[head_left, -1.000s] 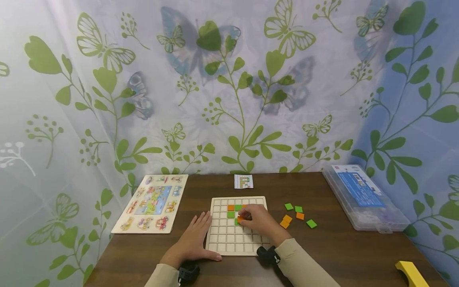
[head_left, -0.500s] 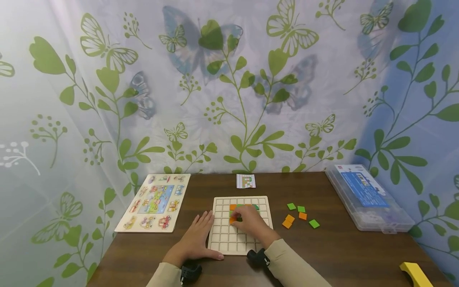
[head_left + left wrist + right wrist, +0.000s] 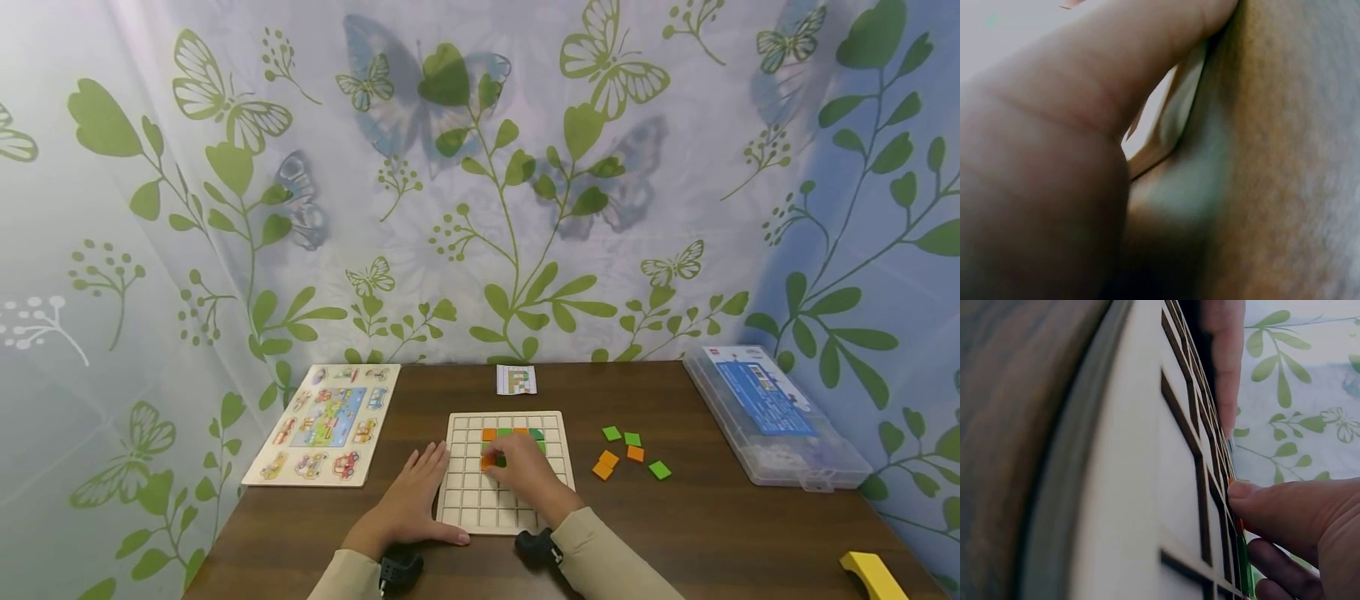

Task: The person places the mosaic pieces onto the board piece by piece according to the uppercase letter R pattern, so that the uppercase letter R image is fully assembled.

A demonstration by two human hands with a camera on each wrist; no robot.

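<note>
A pale wooden grid board [image 3: 487, 498] lies on the dark table in the head view. My right hand [image 3: 525, 471] is over its upper middle, thumb and fingertips pinching a square orange tile [image 3: 487, 462] down at a cell. The right wrist view shows my thumb [image 3: 1272, 499] at the board's surface, with orange and green edges beside it. Around the hand, an orange tile [image 3: 489, 434], a green tile [image 3: 505, 432] and a dark green curved piece [image 3: 537, 434] sit in cells; others are partly hidden. Flat beside the board's left edge, my left hand [image 3: 412, 500] has straight fingers and its thumb at the near edge.
Loose green tiles [image 3: 660, 470] and orange tiles [image 3: 606, 463] lie right of the board. A printed card [image 3: 517, 379] is at the back, a picture puzzle board [image 3: 281, 467] at left, a clear plastic box [image 3: 772, 450] at right. A yellow block [image 3: 873, 575] stands near front right.
My right hand has moved left and slightly down over the board with the orange tile, then stayed nearly still at the cell. My left hand keeps its place; the view has shifted slightly.
</note>
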